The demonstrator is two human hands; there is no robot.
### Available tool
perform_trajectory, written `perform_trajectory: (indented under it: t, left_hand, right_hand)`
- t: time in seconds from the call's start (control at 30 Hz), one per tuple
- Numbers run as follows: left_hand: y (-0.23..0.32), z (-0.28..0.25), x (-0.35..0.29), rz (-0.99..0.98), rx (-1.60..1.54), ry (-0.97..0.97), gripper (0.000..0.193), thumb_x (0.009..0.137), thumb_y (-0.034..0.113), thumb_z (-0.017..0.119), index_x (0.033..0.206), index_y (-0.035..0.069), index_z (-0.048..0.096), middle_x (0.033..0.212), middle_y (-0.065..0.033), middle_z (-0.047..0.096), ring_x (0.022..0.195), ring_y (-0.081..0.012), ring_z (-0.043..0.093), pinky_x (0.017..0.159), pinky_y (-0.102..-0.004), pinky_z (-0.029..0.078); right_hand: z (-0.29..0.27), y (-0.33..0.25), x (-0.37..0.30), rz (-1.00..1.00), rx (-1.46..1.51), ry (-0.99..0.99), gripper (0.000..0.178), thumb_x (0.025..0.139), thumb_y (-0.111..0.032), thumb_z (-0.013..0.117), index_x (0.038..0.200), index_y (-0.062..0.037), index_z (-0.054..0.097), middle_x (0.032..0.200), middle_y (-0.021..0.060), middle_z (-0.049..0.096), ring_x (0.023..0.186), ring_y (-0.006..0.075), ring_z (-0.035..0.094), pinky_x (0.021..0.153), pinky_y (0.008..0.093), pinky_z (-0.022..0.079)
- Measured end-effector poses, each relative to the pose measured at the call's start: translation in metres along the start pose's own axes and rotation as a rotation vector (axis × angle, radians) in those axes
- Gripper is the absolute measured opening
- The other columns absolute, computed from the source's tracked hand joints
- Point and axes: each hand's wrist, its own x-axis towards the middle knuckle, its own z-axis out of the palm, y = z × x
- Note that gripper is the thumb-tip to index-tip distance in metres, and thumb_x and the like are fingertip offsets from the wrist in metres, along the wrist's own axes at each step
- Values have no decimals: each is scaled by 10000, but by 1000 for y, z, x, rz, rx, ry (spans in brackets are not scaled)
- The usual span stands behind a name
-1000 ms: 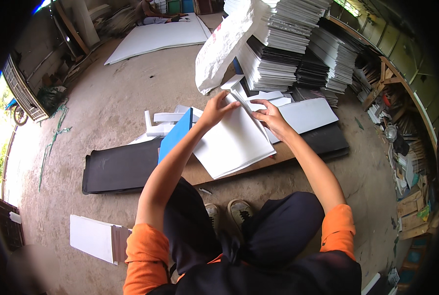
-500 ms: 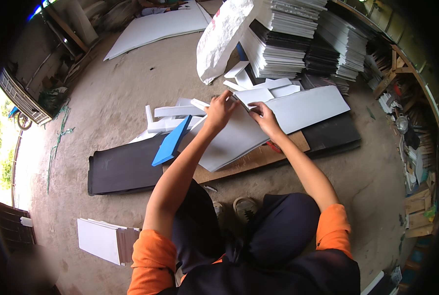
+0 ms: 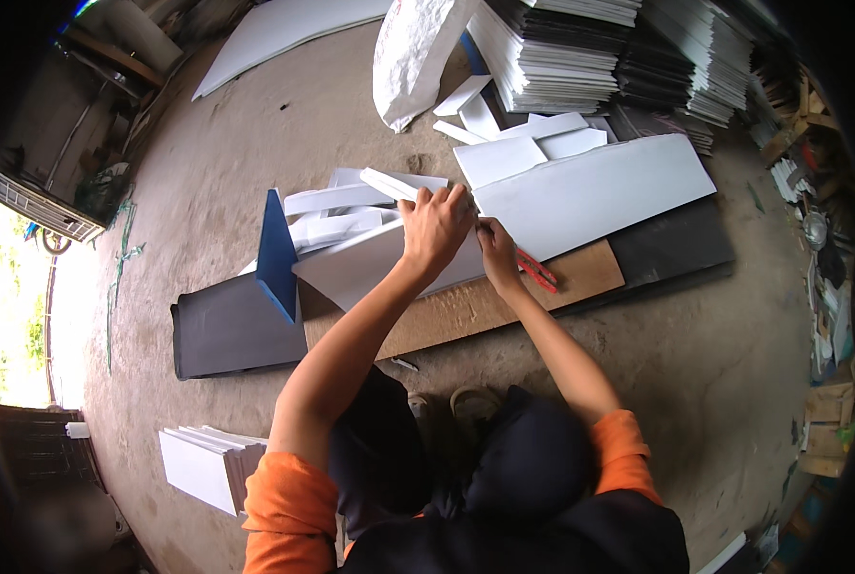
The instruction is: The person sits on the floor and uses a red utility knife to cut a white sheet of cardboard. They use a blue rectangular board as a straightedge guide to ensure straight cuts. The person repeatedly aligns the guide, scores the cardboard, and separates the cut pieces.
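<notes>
A smooth white board [image 3: 358, 256] slants up from the work surface beneath my hands. My left hand [image 3: 437, 231] is curled over its upper right edge, fingers bent and closed on it. Close beside it, my right hand [image 3: 498, 253] is closed at the same edge, its fingertips partly hidden. A blue panel [image 3: 276, 256] stands tilted at the left end of the white board. Just right of my right hand, a red-handled tool [image 3: 539, 271] lies on the brown board [image 3: 504, 308]. Another long white board [image 3: 595, 194] extends to the right.
Black sheets [image 3: 241, 327] lie under the brown board. White offcuts [image 3: 336, 198] are heaped beyond it. A white sack [image 3: 413, 67] and tall stacks of white and black sheets [image 3: 566, 72] stand at the back. Near my left leg sits a small stack of white pieces [image 3: 202, 469].
The near white board has shifted left and tilted, baring more of the brown board and the red-handled tool. The blue panel has swung more upright. My hands have come closer together and lower.
</notes>
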Motion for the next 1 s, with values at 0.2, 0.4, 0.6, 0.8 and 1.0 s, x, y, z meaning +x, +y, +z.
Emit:
perform_trajectory:
  t: [0.2,0.4,0.6,0.8,1.0]
  left_hand:
    - [6,33,-10,146,-3,-39,219,770,221,571,954,115,515,820,-63,572,824,-235,543,686,-365,407]
    - [2,27,-6,87,-104,-110,312,737,223,613,991,70,515,829,-87,599,803,-265,590,683,-380,476]
    - [5,23,-4,67,-154,-216,328,761,238,602,993,34,494,827,-138,607,697,-314,611,596,-395,499]
    - [-5,13,-4,74,-96,-344,405,772,248,602,1066,-13,505,886,-171,621,712,-321,618,618,-377,511]
    - [-12,23,-5,110,-127,-315,405,771,245,603,1059,-28,526,813,-182,630,660,-313,624,598,-367,516]
  right_hand:
    - [-12,43,-6,-111,-127,-13,159,837,-94,514,955,8,548,870,127,575,810,227,550,753,325,422]
    - [-59,70,-25,-232,-865,37,357,759,-65,590,1089,-6,465,1042,160,475,942,344,483,797,417,419]
    - [-75,103,-28,-37,-976,-62,459,717,-87,656,1105,6,428,1031,205,458,953,333,481,769,419,433]
    - [-89,45,-21,507,-15,-352,343,815,-86,590,1076,20,395,905,156,562,664,247,611,599,327,495]
    - [-104,-28,-43,466,603,-376,452,857,-22,477,1272,-9,296,1016,150,557,761,231,614,609,317,512]
